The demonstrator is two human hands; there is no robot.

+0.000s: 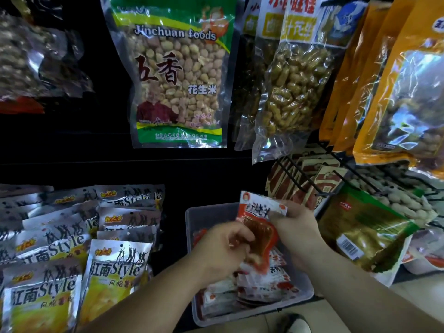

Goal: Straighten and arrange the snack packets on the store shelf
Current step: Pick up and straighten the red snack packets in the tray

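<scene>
Packet, red, sits pinched from both sides over the clear bin: your left grip curls round its lower left edge, your right grip holds its right side. Long axis points far; loose packets lie just beneath, nearer.

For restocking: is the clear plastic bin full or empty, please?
Partly full: the clear plastic bin holds red-and-white snack packets, below its rim.
</scene>
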